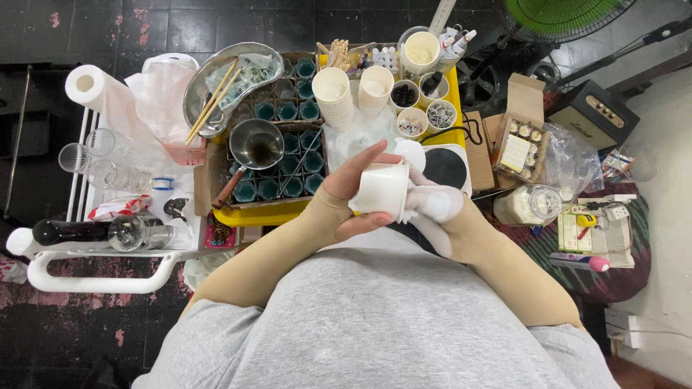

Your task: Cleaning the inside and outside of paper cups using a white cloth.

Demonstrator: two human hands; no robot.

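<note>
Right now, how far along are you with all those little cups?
Many small teal-filled cups already sit in rows in the yellow tray, so that part looks done. In hand: the left hand holds a white paper cup while the gloved right hand touches its side. Two stacks of white cups stand unused behind.

White paper cup (pixel 382 189); plain; tipped on its side; held above lap.

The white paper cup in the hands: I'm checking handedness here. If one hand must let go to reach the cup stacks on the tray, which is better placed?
Probably the right hand. The left hand wraps the white paper cup with its fingers around it, while the right, in a white glove, only meets the cup's end. The cup stacks stand straight ahead.
</note>
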